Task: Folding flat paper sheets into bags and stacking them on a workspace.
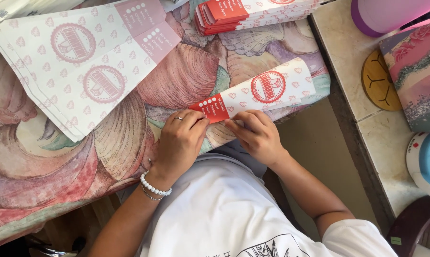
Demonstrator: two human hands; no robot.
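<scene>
Folded paper sleeve (267, 90) at table's near edge, long axis running up-right from both hands; left hand (181, 140) and right hand (257, 135) pinch its red near end.

Between the hands, the folded paper sleeve (260, 93) is white with pale pink motifs, a red round stamp and a red end panel. Beyond the left hand (180, 141), flat sheets (81, 62) carry that same pink-on-white print. The tablecloth (129, 143) under them swirls with rose, cream and green shells. A white bead bracelet (154, 186) circles the left wrist.
</scene>
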